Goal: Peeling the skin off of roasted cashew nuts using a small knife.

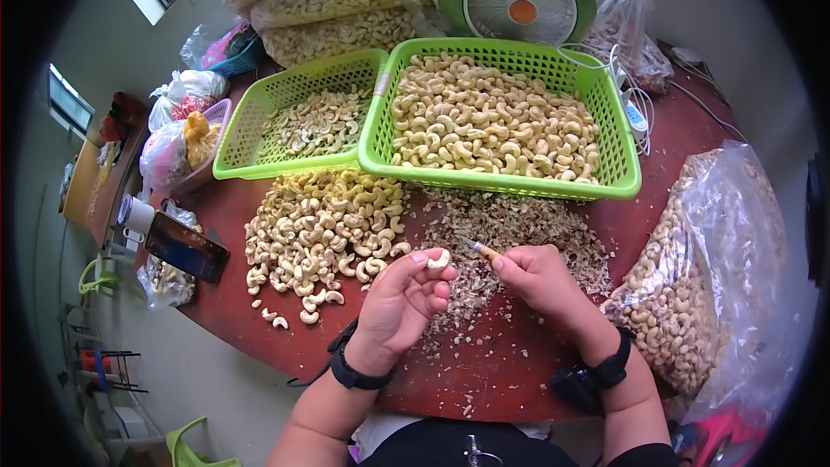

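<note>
Between the thumb and fingers of my left hand (405, 292) is a pale cashew nut (439, 260). My right hand (543, 275) is closed round the wooden handle of a small knife (481, 249), its short blade pointing left toward the nut but apart from it. Beneath and beyond the knife lies a heap of brown skin scraps (519, 229). To the left of it, a pile of loose cashews (324, 229) rests on the red table (510, 380). Behind it stands a green basket (501, 183) full of cashews.
A yellow-green basket (294, 171) holds broken pieces. A bulging clear bag of cashews (674, 303) stands at the right edge. Filled sacks (346, 9) and a green fan (519, 0) are at the back. A phone (186, 246) leans by a white cup (136, 214) on the left.
</note>
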Tool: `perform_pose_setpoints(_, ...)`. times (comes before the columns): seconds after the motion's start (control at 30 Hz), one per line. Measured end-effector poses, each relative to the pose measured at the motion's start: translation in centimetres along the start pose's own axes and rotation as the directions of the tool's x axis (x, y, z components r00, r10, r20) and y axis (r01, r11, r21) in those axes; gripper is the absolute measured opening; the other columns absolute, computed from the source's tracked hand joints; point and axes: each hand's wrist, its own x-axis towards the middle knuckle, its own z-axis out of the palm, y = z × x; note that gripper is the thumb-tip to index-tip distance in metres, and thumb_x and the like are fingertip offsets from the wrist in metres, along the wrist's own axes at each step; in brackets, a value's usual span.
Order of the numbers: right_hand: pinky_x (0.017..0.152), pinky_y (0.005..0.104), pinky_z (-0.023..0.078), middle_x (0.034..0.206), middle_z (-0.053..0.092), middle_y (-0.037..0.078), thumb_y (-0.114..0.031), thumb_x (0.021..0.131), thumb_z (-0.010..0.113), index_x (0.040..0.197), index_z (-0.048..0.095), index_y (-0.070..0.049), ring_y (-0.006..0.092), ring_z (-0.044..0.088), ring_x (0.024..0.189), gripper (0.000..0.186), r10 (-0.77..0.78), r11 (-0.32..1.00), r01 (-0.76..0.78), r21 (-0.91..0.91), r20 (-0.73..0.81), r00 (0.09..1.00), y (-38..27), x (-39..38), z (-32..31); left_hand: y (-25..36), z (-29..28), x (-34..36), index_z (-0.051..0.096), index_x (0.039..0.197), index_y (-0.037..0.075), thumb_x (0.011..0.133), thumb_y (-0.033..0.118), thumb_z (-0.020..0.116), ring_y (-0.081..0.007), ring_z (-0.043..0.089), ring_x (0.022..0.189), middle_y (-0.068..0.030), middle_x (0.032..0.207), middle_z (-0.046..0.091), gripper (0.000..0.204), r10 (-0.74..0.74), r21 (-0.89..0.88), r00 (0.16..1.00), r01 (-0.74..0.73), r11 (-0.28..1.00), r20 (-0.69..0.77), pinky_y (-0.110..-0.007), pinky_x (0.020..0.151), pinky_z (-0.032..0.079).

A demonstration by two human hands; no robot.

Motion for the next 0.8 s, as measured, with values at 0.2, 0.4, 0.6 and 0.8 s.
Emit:
perform_pose_setpoints(0.2,0.043,0.0272,0.033,0.048,0.043,0.004,-0.029,0.080,0.053,0.059,0.050,0.001,0.0085,0.038,0.045,0.037,-0.018,0.999,0.021,0.043,-0.064,0.998,-0.4,-0.3,-0.7,2.6,0.8,-2.0,0.056,0.085,-0.002,0.083,0.011,0.047,-0.0140,0.057,0.051,-0.0113,0.067,0.058,0.016,0.079,0.568,0.984,-0.156,0.808,0.158,-0.023,0.044,0.049)
perform_pose_setpoints(0.4,0.041,0.0256,0.031,0.045,0.041,0.001,-0.028,0.082,0.052,0.056,0.048,0.000,0.0069,0.036,0.044,0.038,-0.057,0.993,0.071,0.099,-0.137,0.989,0.4,-0.1,-1.6,8.2,6.9,-0.3,0.056,0.098,-0.003,0.083,0.011,0.052,-0.0108,0.058,0.059,-0.0074,0.075,0.060,0.020,0.459,0.692,0.830,-0.533,0.487,0.317,-0.020,0.051,0.049)
perform_pose_setpoints(0.6,0.042,0.0272,0.032,0.045,0.040,0.004,-0.028,0.081,0.051,0.057,0.048,0.001,0.0095,0.037,0.043,0.037,-0.153,0.986,0.140,-0.087,-0.178,0.972,0.2,-0.2,-2.2,8.5,2.3,1.0,0.060,0.090,-0.003,0.075,0.007,0.059,-0.0060,0.054,0.063,-0.0023,0.072,0.060,0.017,0.506,0.937,0.813,-0.349,0.027,0.288,-0.018,0.049,0.043)
perform_pose_setpoints(0.8,0.042,0.0291,0.033,0.046,0.042,0.008,-0.028,0.080,0.052,0.059,0.049,0.001,0.0121,0.039,0.042,0.036,-0.168,0.980,0.154,-0.127,-0.108,0.980,-0.5,-0.3,-0.7,4.5,-2.4,2.8,0.062,0.084,0.002,0.067,0.001,0.058,-0.0187,0.057,0.061,-0.0124,0.081,0.060,0.017,0.277,0.741,0.788,-0.307,-0.597,0.550,-0.028,0.056,0.046)
